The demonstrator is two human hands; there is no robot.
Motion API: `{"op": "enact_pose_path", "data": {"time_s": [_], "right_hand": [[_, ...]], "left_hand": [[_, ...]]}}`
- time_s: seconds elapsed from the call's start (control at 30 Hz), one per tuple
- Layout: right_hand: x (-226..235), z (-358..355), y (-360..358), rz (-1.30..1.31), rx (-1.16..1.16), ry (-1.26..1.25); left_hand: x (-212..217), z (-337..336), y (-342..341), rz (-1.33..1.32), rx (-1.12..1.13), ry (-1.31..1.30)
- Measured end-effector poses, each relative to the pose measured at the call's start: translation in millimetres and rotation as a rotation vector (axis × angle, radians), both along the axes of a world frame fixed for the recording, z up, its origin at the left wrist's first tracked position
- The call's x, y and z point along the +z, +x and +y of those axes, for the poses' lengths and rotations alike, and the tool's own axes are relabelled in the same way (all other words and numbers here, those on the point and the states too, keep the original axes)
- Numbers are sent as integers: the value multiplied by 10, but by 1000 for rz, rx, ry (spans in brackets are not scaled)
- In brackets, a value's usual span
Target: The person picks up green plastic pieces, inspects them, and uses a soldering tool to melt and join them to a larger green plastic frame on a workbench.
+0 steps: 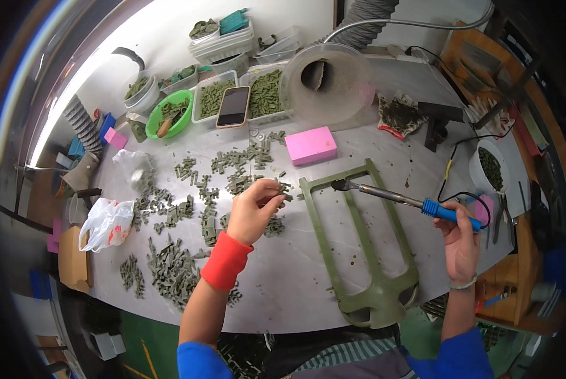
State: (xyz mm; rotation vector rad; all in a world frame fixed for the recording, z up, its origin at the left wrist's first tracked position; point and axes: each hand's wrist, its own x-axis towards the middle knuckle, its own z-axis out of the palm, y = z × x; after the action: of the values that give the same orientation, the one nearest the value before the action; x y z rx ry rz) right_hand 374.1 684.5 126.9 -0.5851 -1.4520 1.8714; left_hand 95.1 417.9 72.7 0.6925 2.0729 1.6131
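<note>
My right hand grips a soldering iron by its blue handle. The iron's dark, blackened tip reaches over the upper left corner of an olive-green plastic frame with long open slots, lying flat before me; I cannot tell whether it touches. My left hand, with a red wristband on its wrist, is closed in a pinch over small green plastic pieces, left of the frame. What its fingertips hold, if anything, cannot be made out. More such pieces lie in a larger heap nearer me.
A pink block sits beyond the frame. Farther back are tubs of green pieces, a phone, a green basin and a translucent extraction hood. A white bag lies left; a white bowl stands right, near the iron's cord.
</note>
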Motion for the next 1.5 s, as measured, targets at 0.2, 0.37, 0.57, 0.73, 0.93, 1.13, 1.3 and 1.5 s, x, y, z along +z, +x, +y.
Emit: {"op": "enact_pose_path", "data": {"time_s": [0.2, 0.37, 0.57, 0.73, 0.93, 1.13, 1.3, 1.5], "right_hand": [[-91, -35, 17, -50, 55, -46], [-74, -100, -53, -87, 59, -51], [-108, -155, -185, -136, 94, 28], [-184, -179, -325, -161, 117, 4], [-222, -190, -470, -128, 118, -45], [-245, -179, -485, -131, 107, -76], [-230, -189, -486, -135, 107, -75], [-247, -190, -492, -135, 109, -92]], "left_hand": [[-121, 294, -42, 435, -44, -184], [-81, 418, -59, 595, -45, -182], [-49, 453, -52, 676, -91, -195], [36, 440, -40, 663, -88, -192], [26, 451, -41, 715, -117, -202], [-3, 454, -54, 770, -131, -228], [4, 457, -49, 782, -140, -249], [-11, 471, -47, 792, -152, -252]]}}
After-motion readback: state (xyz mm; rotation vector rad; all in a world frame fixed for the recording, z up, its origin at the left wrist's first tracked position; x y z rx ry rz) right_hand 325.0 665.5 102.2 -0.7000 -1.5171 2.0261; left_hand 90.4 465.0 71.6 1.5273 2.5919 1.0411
